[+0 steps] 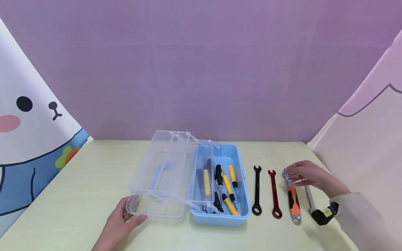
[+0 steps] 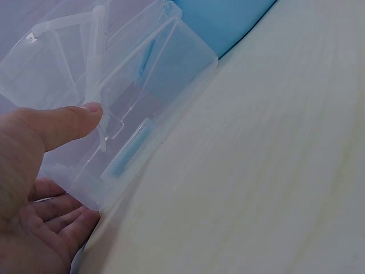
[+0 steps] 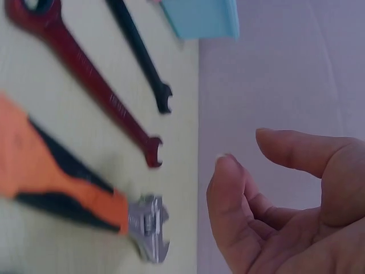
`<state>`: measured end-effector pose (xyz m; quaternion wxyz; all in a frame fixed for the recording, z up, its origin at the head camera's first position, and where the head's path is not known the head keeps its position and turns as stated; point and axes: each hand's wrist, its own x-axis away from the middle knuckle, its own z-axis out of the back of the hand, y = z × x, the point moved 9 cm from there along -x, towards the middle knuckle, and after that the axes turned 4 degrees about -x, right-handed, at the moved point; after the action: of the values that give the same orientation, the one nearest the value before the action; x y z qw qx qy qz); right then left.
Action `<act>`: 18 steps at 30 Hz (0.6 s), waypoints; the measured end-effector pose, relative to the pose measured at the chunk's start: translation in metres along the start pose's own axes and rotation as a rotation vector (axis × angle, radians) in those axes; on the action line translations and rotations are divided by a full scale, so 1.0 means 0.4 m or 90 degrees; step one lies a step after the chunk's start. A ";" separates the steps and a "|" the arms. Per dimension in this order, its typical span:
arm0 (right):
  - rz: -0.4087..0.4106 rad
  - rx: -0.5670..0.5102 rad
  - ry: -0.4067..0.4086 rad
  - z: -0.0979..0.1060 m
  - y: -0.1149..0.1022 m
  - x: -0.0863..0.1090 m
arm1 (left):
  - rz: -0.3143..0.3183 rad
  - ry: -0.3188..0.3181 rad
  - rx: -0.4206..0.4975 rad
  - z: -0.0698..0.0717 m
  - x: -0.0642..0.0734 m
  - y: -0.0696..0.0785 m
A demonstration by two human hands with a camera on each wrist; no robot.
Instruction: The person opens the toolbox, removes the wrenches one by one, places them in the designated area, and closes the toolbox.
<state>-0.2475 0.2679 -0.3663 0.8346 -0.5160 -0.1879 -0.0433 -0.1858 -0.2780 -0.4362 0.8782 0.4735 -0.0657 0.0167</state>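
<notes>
A light blue toolbox [image 1: 220,219] stands with its clear plastic lid [image 1: 169,160] folded out to the left. My left hand [image 1: 120,223] holds the lid's near left corner. In the left wrist view, the thumb [image 2: 74,123] lies across the clear plastic while the other fingers are at its lower edge. My right hand [image 1: 309,176] hovers beside the head of an adjustable wrench [image 1: 293,200] with an orange and black handle. Thumb and forefinger stand apart with nothing between them in the right wrist view, and the wrench [image 3: 74,177] lies to their left.
Several yellow-and-black screwdrivers [image 1: 228,184] lie inside the toolbox. To its right are a black combination wrench [image 1: 257,190] and a red one [image 1: 274,193]. A silver-shafted tool [image 1: 310,198] lies partly hidden under the right forearm. A purple backdrop [image 1: 201,87] rises behind the table.
</notes>
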 end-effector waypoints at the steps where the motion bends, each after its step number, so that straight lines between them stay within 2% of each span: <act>1: 0.004 -0.007 -0.002 -0.008 -0.004 -0.002 | 0.000 0.000 -0.004 0.000 -0.001 -0.001; 18: 0.022 -0.114 -0.039 -0.131 -0.032 -0.038 | -0.018 0.009 0.014 0.003 -0.002 0.001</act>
<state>-0.2509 0.2142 -0.3815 0.7797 -0.5928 -0.1995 -0.0300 -0.1866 -0.2787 -0.4353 0.8736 0.4837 -0.0529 0.0083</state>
